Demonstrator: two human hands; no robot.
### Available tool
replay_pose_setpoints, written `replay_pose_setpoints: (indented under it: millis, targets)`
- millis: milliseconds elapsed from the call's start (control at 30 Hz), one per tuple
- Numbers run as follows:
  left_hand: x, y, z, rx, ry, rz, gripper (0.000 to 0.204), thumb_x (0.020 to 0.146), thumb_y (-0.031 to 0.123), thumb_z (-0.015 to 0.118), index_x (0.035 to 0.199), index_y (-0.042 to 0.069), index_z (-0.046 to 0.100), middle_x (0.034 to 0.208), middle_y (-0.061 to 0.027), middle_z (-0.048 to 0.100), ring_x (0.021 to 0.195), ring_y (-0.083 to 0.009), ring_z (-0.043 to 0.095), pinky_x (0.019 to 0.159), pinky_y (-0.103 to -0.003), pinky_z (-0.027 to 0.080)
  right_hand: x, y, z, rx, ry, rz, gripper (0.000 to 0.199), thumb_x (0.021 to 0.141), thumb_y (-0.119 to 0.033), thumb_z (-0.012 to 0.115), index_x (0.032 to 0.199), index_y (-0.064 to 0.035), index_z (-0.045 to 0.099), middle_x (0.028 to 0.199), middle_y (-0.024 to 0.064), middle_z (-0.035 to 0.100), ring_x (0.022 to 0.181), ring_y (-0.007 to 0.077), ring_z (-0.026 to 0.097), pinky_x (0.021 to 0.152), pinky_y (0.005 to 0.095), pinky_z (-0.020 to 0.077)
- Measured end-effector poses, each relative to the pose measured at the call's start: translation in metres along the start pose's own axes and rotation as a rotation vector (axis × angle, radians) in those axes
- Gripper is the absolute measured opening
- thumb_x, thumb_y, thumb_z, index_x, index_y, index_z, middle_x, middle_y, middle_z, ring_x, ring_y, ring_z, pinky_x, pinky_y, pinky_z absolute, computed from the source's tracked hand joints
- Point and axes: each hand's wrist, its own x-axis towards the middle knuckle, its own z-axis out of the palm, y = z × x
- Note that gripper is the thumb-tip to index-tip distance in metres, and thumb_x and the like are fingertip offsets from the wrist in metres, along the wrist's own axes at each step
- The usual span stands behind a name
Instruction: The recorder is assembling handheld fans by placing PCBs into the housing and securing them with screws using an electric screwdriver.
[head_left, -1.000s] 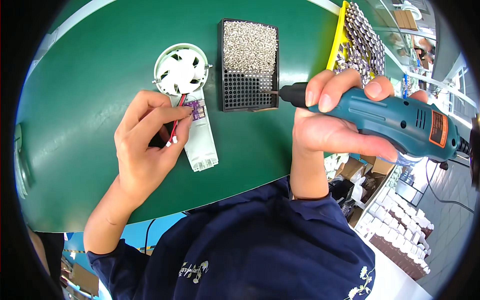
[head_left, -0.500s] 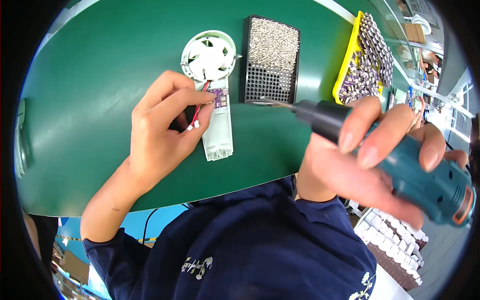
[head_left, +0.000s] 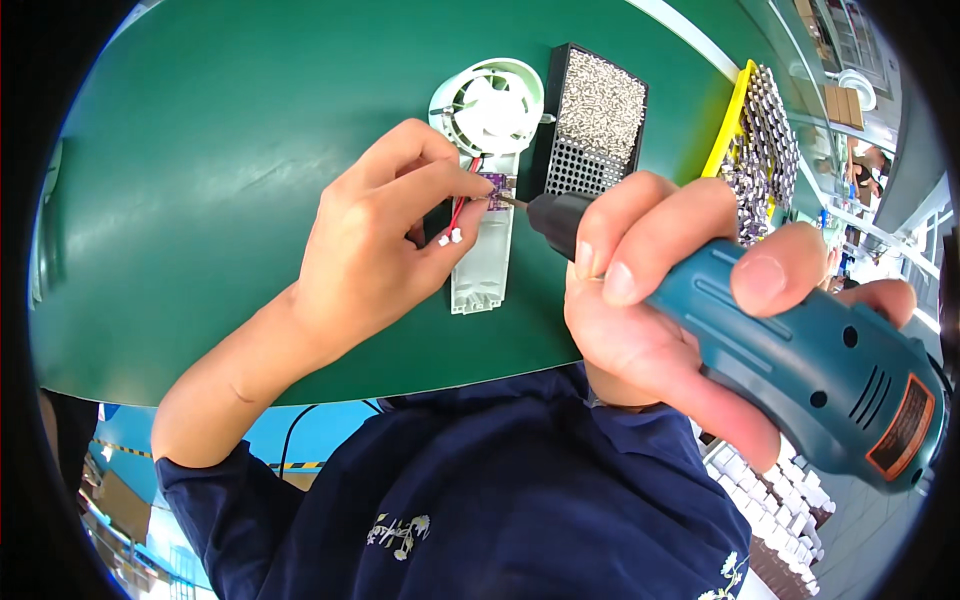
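Observation:
A pale green handheld fan body with a round head (head_left: pixel 487 105) and a long open handle (head_left: pixel 482 265) lies on the green table. Inside the handle sits a small purple circuit board (head_left: pixel 496 183). My left hand (head_left: pixel 375 230) has thumb and index fingertip closed at the board's left edge; what they pinch is hidden. Red and dark wires (head_left: pixel 461 211) ending in white plugs run beside these fingers. My right hand (head_left: pixel 650 270) grips a teal electric screwdriver (head_left: pixel 790 335), nearly level. Its bit (head_left: pixel 515 203) reaches the board near my left fingertips; any screw there is too small to make out.
A black tray (head_left: pixel 554 120) with holes and many small screws (head_left: pixel 603 105) lies right of the fan. Beyond it stands a yellow bin (head_left: pixel 728 125) of small purple-and-white parts. White pieces (head_left: pixel 765 510) are stacked below the table at right.
My right hand has brought the screwdriver leftward, its bit going from the screw tray's front edge to the circuit board. My left fingers remain at the board. The whole view has shifted.

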Motion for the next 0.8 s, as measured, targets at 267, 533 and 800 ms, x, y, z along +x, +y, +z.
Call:
replay_pose_setpoints:
  millis: [267, 533, 800]
  targets:
    - [0.004, 0.003, 0.003, -0.004, 0.019, 0.072, 0.02, 0.078, -0.004, 0.079, 0.095, 0.004, 0.072, 0.092, -0.0054, 0.062, 0.064, -0.0185, 0.06, 0.054, -0.031, 0.05, 0.003, -0.016, -0.016, 0.105, 0.137, 0.201, 0.072, 0.102, -0.056, 0.054, 0.158, -0.0221, 0.025, 0.128, 0.0068, 0.054, 0.071, 0.0247, 0.058, 0.058, 0.0394, 0.049]
    - [0.003, 0.0, 0.003, -0.031, -0.004, -0.016, 0.014, 0.084, -0.001, 0.077, 0.097, 0.005, 0.073, 0.093, -0.0045, 0.061, 0.063, -0.0132, 0.06, 0.053, -0.027, 0.05, 0.013, -0.022, -0.042, 0.164, 0.242, 0.229, 0.056, 0.108, -0.047, 0.051, 0.152, -0.0136, 0.038, 0.119, 0.0061, 0.058, 0.069, 0.0195, 0.057, 0.061, 0.0347, 0.0505]
    - [0.001, 0.001, -0.001, -0.066, -0.044, -0.021, 0.018, 0.086, 0.001, 0.076, 0.102, 0.006, 0.072, 0.094, -0.004, 0.061, 0.068, -0.0145, 0.062, 0.055, -0.029, 0.052, -0.079, -0.077, -0.117, -1.497, 0.184, 0.836, 0.073, 0.094, -0.014, 0.077, 0.157, -0.0009, 0.041, 0.129, 0.013, 0.063, 0.094, 0.0178, 0.065, 0.077, 0.0287, 0.0542]
